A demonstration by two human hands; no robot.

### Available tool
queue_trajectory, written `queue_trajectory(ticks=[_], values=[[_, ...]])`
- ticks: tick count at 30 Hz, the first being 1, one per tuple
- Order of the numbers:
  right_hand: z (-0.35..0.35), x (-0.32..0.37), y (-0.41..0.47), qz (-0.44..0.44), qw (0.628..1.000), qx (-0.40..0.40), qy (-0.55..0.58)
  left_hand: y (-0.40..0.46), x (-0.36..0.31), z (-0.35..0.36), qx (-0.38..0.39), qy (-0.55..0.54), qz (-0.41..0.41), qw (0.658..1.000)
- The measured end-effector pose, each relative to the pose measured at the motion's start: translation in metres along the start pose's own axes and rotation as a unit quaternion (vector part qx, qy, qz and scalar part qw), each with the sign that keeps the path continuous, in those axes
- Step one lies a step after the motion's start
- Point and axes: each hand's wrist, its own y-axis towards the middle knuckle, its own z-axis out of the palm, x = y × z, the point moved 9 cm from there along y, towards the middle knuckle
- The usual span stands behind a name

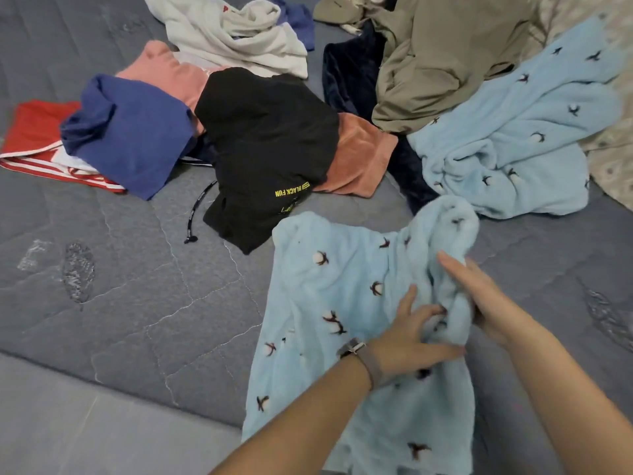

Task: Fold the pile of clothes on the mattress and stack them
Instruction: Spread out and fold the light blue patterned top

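Observation:
A light blue fleece garment (329, 303) with small dark flower prints lies spread on the grey mattress (137, 303) in front of me. My left hand (411, 334) rests on it near its right side, fingers curled into a bunched fold. My right hand (479, 293) lies flat along the outer side of that same fold, fingers straight. A second light blue fleece piece (507, 142) of the same print lies crumpled further back to the right.
Unfolded clothes are heaped across the back: a black top (267, 138), a blue one (137, 135), red striped shorts (37, 138), pink pieces (359, 159), a white garment (236, 32), an olive jacket (445, 56) and dark navy fabric (349, 73).

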Motion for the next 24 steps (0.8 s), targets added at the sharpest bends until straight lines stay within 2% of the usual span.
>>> queue_trajectory(ticks=[2,3,4,5,6,7,9,10,11,12,13,15,17,21,24], values=[[-0.044,-0.032,0.001,0.038,0.998,-0.037,0.020,0.012,0.007,0.050,0.072,-0.071,-0.048,0.994],[-0.060,-0.052,0.003,0.065,0.996,-0.054,0.032,0.014,0.010,0.061,0.065,-0.107,-0.062,0.990],[-0.073,-0.074,0.004,0.093,0.993,-0.066,0.035,0.017,0.015,0.057,0.019,-0.115,-0.060,0.991],[-0.085,-0.094,0.007,0.113,0.990,-0.075,0.026,0.016,0.020,0.039,-0.063,-0.097,-0.046,0.992],[-0.095,-0.109,0.011,0.122,0.989,-0.081,0.010,0.010,0.028,0.008,-0.177,-0.061,-0.028,0.982],[-0.104,-0.120,0.014,0.127,0.988,-0.091,-0.002,-0.005,0.035,-0.031,-0.306,-0.022,0.000,0.952],[-0.118,-0.132,0.022,0.122,0.986,-0.114,-0.005,-0.050,0.050,-0.101,-0.517,0.058,0.010,0.854],[-0.119,-0.135,0.025,0.117,0.987,-0.110,-0.001,-0.068,0.059,-0.129,-0.574,0.093,-0.038,0.813],[-0.113,-0.138,0.028,0.113,0.990,-0.088,-0.001,-0.078,0.077,-0.153,-0.593,0.104,-0.111,0.791],[-0.105,-0.141,0.030,0.112,0.992,-0.056,-0.005,-0.084,0.099,-0.172,-0.576,0.068,-0.186,0.793],[-0.096,-0.144,0.033,0.110,0.993,-0.027,-0.011,-0.083,0.130,-0.183,-0.533,-0.013,-0.255,0.807],[-0.086,-0.148,0.040,0.096,0.995,-0.014,-0.014,-0.076,0.165,-0.187,-0.446,-0.129,-0.327,0.823],[-0.086,-0.148,0.051,0.089,0.995,-0.035,0.012,-0.058,0.174,-0.194,-0.410,-0.138,-0.307,0.847],[-0.088,-0.143,0.064,0.111,0.988,-0.042,0.099,-0.013,0.141,-0.177,-0.337,-0.226,-0.234,0.884],[-0.096,-0.124,0.067,0.090,0.986,-0.069,0.119,-0.004,0.115,-0.174,-0.265,-0.196,-0.226,0.917]])
